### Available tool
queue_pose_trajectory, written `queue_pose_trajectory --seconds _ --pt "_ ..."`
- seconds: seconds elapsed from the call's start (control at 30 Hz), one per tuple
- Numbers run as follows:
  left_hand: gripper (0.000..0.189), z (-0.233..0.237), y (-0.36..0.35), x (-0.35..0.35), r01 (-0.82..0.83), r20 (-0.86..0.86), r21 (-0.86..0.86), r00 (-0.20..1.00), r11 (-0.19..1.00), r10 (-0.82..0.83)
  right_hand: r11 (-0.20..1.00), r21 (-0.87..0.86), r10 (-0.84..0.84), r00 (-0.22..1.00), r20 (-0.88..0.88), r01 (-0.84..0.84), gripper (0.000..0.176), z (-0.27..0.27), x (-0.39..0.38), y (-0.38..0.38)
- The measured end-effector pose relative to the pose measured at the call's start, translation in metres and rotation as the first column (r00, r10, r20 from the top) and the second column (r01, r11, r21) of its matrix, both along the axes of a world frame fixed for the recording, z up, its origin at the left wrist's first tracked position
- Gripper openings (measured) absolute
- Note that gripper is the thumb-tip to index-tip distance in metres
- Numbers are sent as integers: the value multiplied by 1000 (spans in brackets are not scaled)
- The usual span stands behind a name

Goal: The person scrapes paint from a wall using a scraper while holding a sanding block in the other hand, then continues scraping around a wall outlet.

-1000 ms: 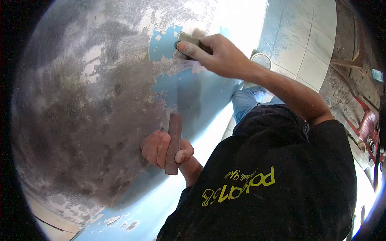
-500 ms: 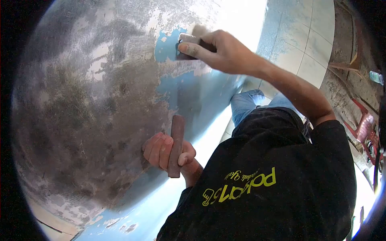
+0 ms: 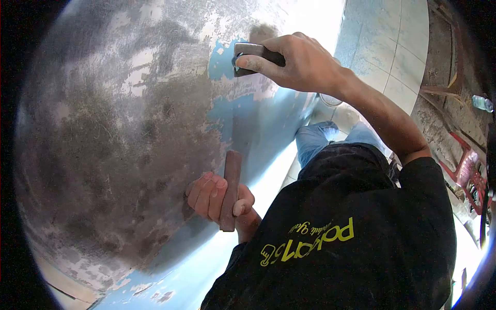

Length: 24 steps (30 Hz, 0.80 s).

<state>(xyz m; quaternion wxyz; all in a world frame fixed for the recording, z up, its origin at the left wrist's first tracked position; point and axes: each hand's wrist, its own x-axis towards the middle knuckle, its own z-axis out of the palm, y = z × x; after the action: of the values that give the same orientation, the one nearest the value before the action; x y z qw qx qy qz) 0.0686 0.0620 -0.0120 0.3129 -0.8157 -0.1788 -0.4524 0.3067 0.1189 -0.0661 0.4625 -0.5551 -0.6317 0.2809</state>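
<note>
A wall [image 3: 129, 155] of grey plaster, with patches of pale blue paint [image 3: 232, 116], fills the left and middle of the view. In the upper middle, my right hand [image 3: 305, 62] grips a dark sanding block [image 3: 251, 50] between thumb and fingers. The block lies against the wall over a blue patch. Lower down, the fingers of my left hand [image 3: 209, 196] curl round a flat reddish-brown bar [image 3: 231, 186]. It points upward, in front of the wall, with both ends showing. Part of my left forearm is hidden behind my shirt.
Dusty white floor tiles [image 3: 380, 57] run along the wall at the upper right. Beyond them lies rough dark ground with a red plastic chair [image 3: 467, 165] and a clear bottle [image 3: 482, 103]. My black shirt [image 3: 336, 227] and jeans [image 3: 312, 142] take up the lower right.
The right hand and its block have shifted slightly right in the view, along with the wall's paint patches. The left hand still holds the bar, a little further right and lower.
</note>
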Motion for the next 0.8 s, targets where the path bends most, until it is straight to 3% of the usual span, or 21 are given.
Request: queue_pose_trajectory --seconds 0.1,0.17,0.23,0.3,0.43,0.57,0.63,0.67,0.73,0.77,0.8 --pt "42 -3 4 3 9 7 -1 1000 1000 -9 1000 -10 17 1000 -21 -18 53 -5 -3 1" --pt "42 -3 2 3 14 9 -6 1000 1000 -14 998 -50 26 975 -219 -38 55 -8 -12 -1" --pt "43 -2 -2 1 -98 -39 -13 994 995 98 997 -65 22 960 -278 -41 59 -12 -20 -2" --pt "43 -4 -2 1 -88 -40 -21 995 996 87 997 -54 28 892 -452 -59 61 -11 -25 -4" --pt "42 -4 -3 -2 -78 -37 -28 996 997 77 999 -16 18 866 -500 -30 63 -8 -31 -7" --pt "41 -2 -5 -6 -81 -37 -27 996 996 80 999 25 36 953 -301 -30 59 -2 -15 -3" --pt "40 -3 -2 -3 -62 -27 -27 998 998 61 1000 24 -15 993 -116 18 55 -2 -11 0" --pt "40 -3 0 -3 -50 -25 -28 998 998 49 999 25 -22 993 -116 25 55 -2 -8 1" --pt "40 -3 2 -1 -29 -24 -31 999 999 28 973 220 -81 995 55 67 53 1 0 4" --pt "40 -3 2 -1 -24 -26 -32 999 999 24 973 218 -85 995 53 72 53 5 4 3" --pt "41 -3 3 -1 -13 -20 -15 1000 1000 13 998 67 -17 991 130 8 49 14 10 3"
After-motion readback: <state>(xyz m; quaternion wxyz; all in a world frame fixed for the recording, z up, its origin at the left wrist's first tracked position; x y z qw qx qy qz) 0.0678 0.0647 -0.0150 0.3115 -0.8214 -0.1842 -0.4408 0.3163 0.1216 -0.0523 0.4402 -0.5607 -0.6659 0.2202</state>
